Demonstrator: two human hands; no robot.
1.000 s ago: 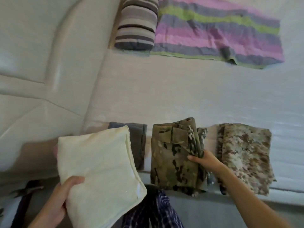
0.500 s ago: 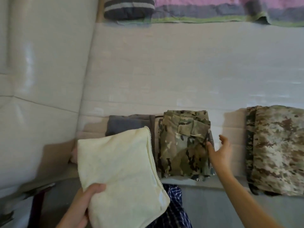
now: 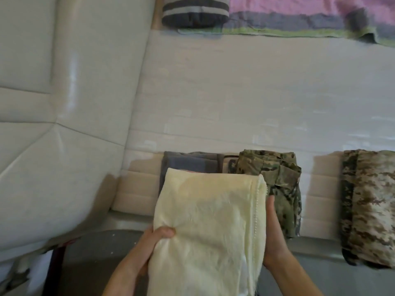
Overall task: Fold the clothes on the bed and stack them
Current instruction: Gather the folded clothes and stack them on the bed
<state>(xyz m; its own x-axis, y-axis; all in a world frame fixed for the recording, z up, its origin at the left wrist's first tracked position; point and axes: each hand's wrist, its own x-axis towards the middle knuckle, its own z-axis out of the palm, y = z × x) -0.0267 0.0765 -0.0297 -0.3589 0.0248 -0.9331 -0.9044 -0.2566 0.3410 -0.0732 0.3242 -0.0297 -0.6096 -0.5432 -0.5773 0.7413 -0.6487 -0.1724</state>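
Stacking step. Folded cream cloth (image 3: 211, 227) at 6 o'clock; left hand (image 3: 149, 242) pinches its near corner, right hand (image 3: 275, 238) braces its edge, fingers straight. Next, probably: lay it squarely on grey garment (image 3: 183, 163) at 12.

A grey striped pillow (image 3: 195, 12) lies at the top. Touching the pillow's right side, a pink, purple and green striped blanket (image 3: 310, 17) spreads out. Left of the pillow stands a pale padded panel (image 3: 53, 124); far below the pillow, grey floor (image 3: 100, 255) shows.
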